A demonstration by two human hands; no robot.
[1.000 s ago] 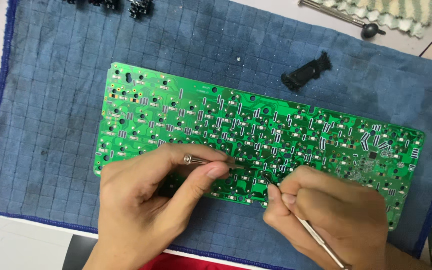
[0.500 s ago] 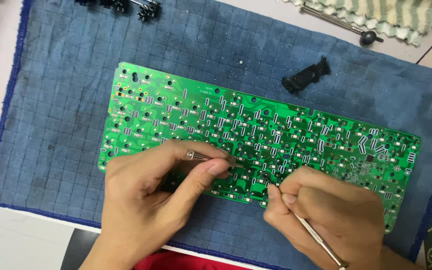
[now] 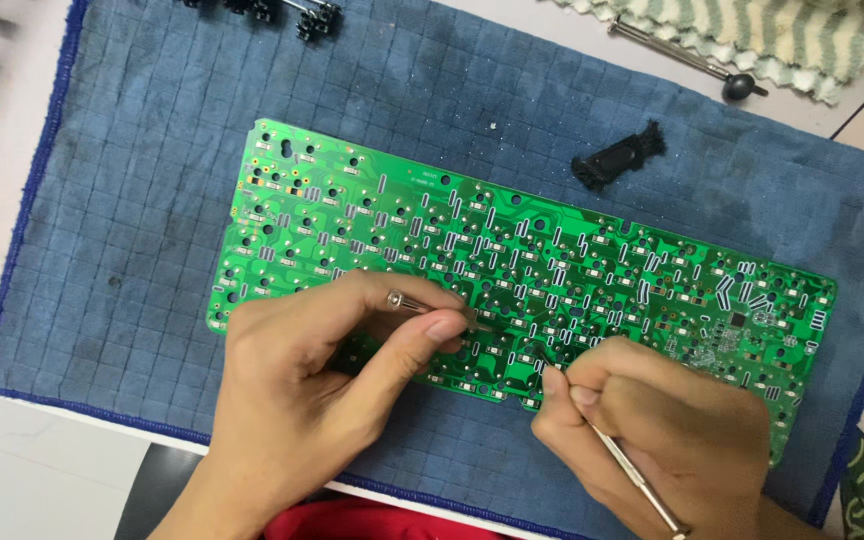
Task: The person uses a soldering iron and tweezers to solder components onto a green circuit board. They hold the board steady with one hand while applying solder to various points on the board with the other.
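A long green circuit board (image 3: pixel 512 250) lies on a blue cloth mat (image 3: pixel 132 220), covered in small solder pads and components. My left hand (image 3: pixel 302 400) rests on the board's near edge and pinches a thin metal tool (image 3: pixel 422 305) between thumb and forefinger, its tip pointing right over the board. My right hand (image 3: pixel 662 430) sits at the board's lower right and grips a slim metal rod tool (image 3: pixel 632 475) like a pen, its tip hidden by my fingers at the board near the lower middle.
A small black plastic part (image 3: pixel 617 158) lies on the mat beyond the board. Several dark small parts (image 3: pixel 282 12) sit at the mat's far edge. A striped green and white towel (image 3: pixel 792 35) and a black-knobbed metal rod (image 3: pixel 702 68) lie at the top right.
Both hands stay in place on the board with their tools; only the view has shifted slightly.
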